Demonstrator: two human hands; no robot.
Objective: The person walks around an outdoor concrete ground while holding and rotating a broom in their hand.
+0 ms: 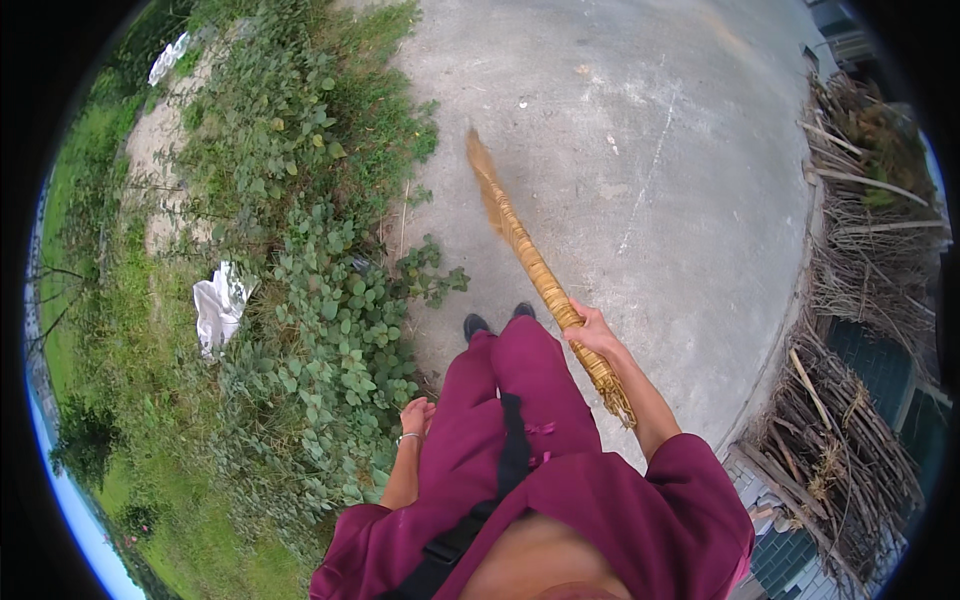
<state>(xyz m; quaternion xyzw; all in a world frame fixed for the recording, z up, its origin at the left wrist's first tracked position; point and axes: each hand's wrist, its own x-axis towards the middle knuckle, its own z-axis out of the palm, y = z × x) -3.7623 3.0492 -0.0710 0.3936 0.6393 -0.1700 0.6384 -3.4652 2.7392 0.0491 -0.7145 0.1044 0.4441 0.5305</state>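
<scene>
My right hand (pixel 592 330) grips the bound stalk handle of a straw broom (pixel 528 256). The broom slants up and left from my hand, its brush end resting on the concrete ground (pixel 640 150) ahead of my feet. The frayed butt end sticks out below my hand beside my forearm. My left hand (pixel 417 415) hangs at my side next to my magenta trousers, fingers loosely curled with nothing in them, a bracelet on the wrist. My black shoes (pixel 497 321) stand at the concrete's edge.
Leafy weeds and grass (pixel 320 300) border the concrete on the left, with a crumpled white bag (pixel 217 305) lying in them. A pile of dry sticks and branches (pixel 850 330) runs along the right edge.
</scene>
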